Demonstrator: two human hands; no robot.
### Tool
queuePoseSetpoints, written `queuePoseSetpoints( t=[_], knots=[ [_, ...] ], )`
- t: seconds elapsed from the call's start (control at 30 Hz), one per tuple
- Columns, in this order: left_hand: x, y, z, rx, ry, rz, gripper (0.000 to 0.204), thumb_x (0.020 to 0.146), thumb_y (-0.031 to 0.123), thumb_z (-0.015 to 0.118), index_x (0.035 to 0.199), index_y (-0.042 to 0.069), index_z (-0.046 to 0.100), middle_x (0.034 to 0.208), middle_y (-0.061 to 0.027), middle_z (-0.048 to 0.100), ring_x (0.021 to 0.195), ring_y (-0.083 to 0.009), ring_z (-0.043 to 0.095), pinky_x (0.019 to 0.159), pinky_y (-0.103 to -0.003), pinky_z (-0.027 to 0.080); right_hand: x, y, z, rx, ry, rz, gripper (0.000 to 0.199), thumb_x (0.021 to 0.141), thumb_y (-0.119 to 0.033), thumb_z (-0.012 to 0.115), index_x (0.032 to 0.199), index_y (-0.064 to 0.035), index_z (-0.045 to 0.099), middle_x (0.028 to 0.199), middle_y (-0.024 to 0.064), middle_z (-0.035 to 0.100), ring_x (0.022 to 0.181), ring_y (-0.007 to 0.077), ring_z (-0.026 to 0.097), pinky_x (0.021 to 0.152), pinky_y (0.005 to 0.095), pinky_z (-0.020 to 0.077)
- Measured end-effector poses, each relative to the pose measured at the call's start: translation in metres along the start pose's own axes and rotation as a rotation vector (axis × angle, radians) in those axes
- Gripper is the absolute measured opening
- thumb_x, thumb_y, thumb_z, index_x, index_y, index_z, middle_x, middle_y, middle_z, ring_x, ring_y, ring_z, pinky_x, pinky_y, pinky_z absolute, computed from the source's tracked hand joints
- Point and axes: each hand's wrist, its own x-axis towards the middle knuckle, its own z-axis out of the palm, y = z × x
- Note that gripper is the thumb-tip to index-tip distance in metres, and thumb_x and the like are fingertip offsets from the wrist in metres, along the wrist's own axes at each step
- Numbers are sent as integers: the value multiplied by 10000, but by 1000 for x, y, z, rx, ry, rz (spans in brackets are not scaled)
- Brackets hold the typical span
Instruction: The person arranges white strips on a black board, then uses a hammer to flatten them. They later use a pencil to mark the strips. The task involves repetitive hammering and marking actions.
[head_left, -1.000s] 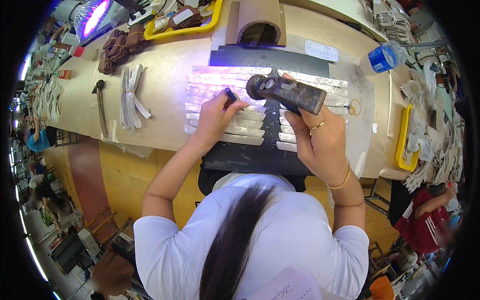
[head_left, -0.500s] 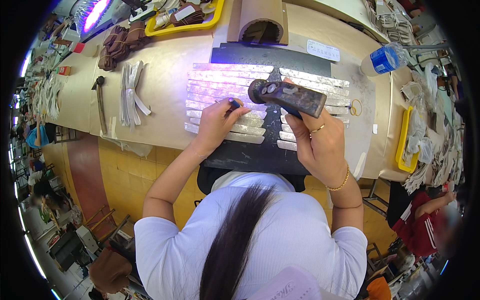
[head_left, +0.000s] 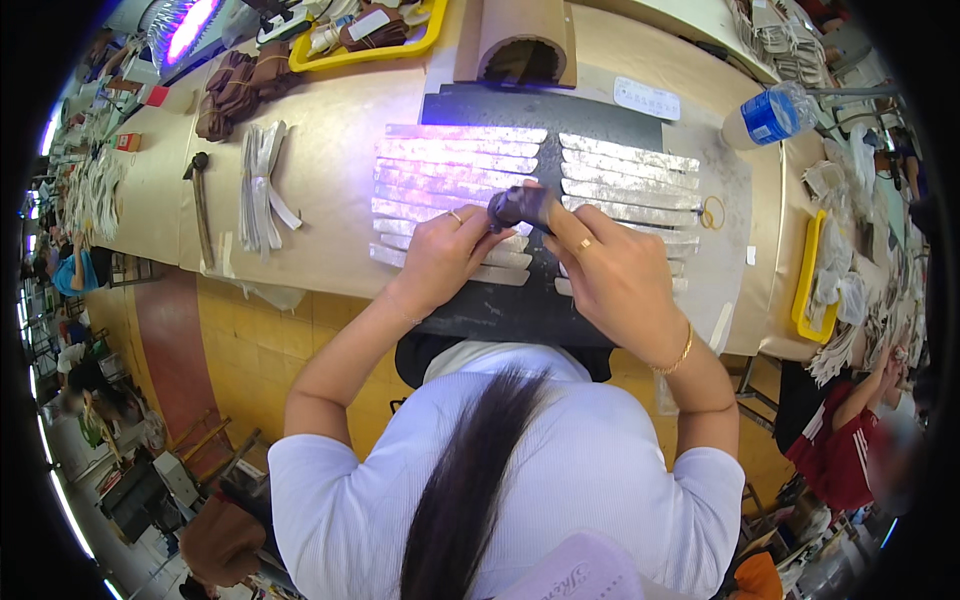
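Observation:
Two columns of silvery strips, the left set point(head_left: 455, 150) and the right set point(head_left: 630, 175), lie side by side on a dark board point(head_left: 500, 310). My right hand point(head_left: 625, 275) is closed around a hammer point(head_left: 525, 207), its dark head at the fingertips of my left hand. My left hand point(head_left: 440, 255) is closed in a pinch over the lower strips of the left column. The short blue-ended punch between its fingers is now hidden by the hammer head. Whether head and punch touch, I cannot tell.
A second hammer point(head_left: 200, 210) and a banded bundle of pale strips point(head_left: 262, 190) lie at left. Brown bundles point(head_left: 235, 95) and a yellow tray point(head_left: 440, 25) are behind. A brown half-round tube point(head_left: 520, 45) stands at the back, a bottle point(head_left: 768, 117) at right.
My right hand has swung the hammer down and left, bringing its head to my left fingertips. The blue punch end, visible before, is now covered. My left hand stays nearly in place.

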Motion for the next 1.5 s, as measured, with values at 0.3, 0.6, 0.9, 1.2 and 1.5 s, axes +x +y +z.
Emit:
queuePoseSetpoints(
  t=[0.3, 0.6, 0.9, 1.2, 1.5],
  knots=[
    [3, -13, 2, -275, 58, -240, 270, 865, 224, 736, 849, -4, 592, 644, -154, 593, 569, -314, 600, 551, -381, 474, -5, 2, -5, 148, 264, -57, 396, 792, -4, 708, 1179, -58, 645, 819, 86, 610, 579, 255, 588, 505, 345, 460],
    [-15, -6, -4, -412, 65, -326, 164, 866, 143, 730, 921, 2, 668, 730, -120, 676, 642, -183, 661, 600, -291, 495, -6, 4, -4, 202, 287, -30, 392, 814, -7, 696, 1197, -34, 620, 823, 117, 618, 594, 265, 604, 511, 356, 470],
    [-16, -4, -1, -423, 96, -330, 153, 864, 128, 733, 928, 5, 668, 734, -110, 684, 656, -147, 659, 605, -275, 498, -8, 2, -4, 246, 269, 10, 397, 822, 4, 686, 1210, -30, 612, 871, 142, 647, 623, 279, 624, 529, 353, 481],
    [-19, -2, 1, -164, 101, -92, 122, 827, 108, 736, 896, 33, 669, 749, -113, 644, 637, -281, 623, 584, -352, 491, -1, -12, -17, 211, 209, -10, 359, 796, 13, 693, 1147, -27, 629, 894, 112, 662, 587, 264, 611, 517, 346, 473],
    [-16, 1, -1, -47, 66, 38, 195, 786, 66, 713, 953, 31, 618, 796, -111, 636, 696, -311, 635, 607, -397, 501, -11, -2, 1, -22, -46, -95, 557, 764, -65, 702, 1303, -151, 587, 707, 37, 506, 535, 225, 559, 470, 369, 450]
  ],
)
